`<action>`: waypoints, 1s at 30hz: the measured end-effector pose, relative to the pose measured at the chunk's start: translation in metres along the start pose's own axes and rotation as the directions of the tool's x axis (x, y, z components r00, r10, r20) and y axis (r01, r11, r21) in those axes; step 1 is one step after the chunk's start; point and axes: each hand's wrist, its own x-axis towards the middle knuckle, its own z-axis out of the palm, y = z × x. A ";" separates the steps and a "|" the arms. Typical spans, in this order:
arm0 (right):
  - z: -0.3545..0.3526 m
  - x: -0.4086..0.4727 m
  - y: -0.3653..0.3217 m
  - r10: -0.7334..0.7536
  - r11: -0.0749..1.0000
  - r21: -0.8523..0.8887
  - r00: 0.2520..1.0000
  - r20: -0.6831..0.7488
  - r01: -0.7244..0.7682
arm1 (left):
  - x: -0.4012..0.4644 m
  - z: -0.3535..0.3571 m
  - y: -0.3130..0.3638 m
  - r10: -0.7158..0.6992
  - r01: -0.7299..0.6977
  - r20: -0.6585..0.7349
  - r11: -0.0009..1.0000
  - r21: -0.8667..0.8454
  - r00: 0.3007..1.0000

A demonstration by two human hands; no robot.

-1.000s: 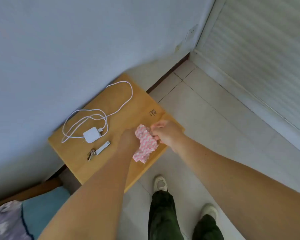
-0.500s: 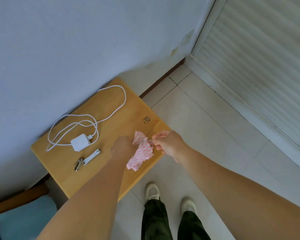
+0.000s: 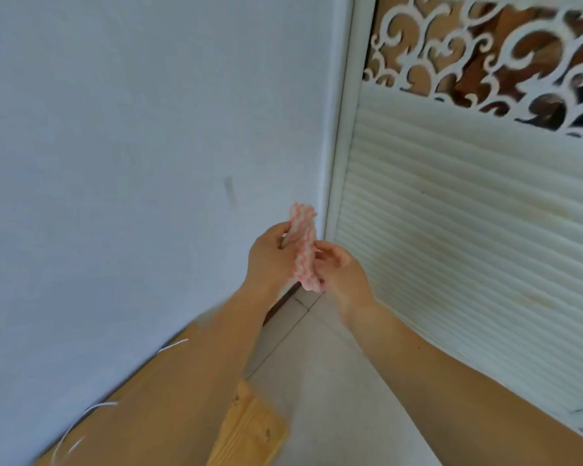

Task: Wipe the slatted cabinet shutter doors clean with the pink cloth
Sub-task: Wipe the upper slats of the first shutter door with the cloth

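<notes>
Room corner: pale blue-grey wall (image 3: 122,156) on the left, white slatted shutter door (image 3: 478,250) on the right, the two meeting at a white vertical door frame (image 3: 342,136). Above the slats sits a white scrollwork panel (image 3: 485,45) with brown showing through the cutouts. Light floor tiles (image 3: 334,381) run along the foot of the door.

Bottom left: a wooden table (image 3: 249,435), mostly hidden behind the person's left forearm. Bits of a white cable (image 3: 170,345) show on it near the wall.

Both arms are raised in front of the corner. The pink cloth (image 3: 304,245), pink-and-white pattern, is bunched into an upright wad held between the two hands, in the air just left of the door frame. It is not touching the slats.

Left hand (image 3: 271,260): fingers curled round the left side of the cloth, thumb up near its upper part. Gripping it.

Right hand (image 3: 342,274): fingers curled in, pinching the right side and lower end of the cloth. Also gripping.

The hands are close together, with only the cloth between them. The right hand sits in front of the lower left corner of the shutter door; whether it touches the door cannot be told. Edges are slightly motion-blurred, so fine finger detail is unclear.
</notes>
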 end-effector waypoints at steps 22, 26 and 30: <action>-0.153 0.030 -0.407 -0.297 0.733 0.535 0.905 -0.303 0.420 | 0.101 0.114 0.380 0.675 -0.668 0.020 0.734 -0.121 0.738; -0.156 0.040 -0.464 -0.444 0.693 0.447 0.823 -0.354 0.566 | 0.145 0.113 0.428 0.734 -0.730 0.017 0.677 -0.090 0.679; -0.148 0.072 -0.533 -0.526 0.587 0.401 0.707 -0.472 0.704 | 0.196 0.108 0.478 0.791 -0.788 0.022 0.611 -0.077 0.611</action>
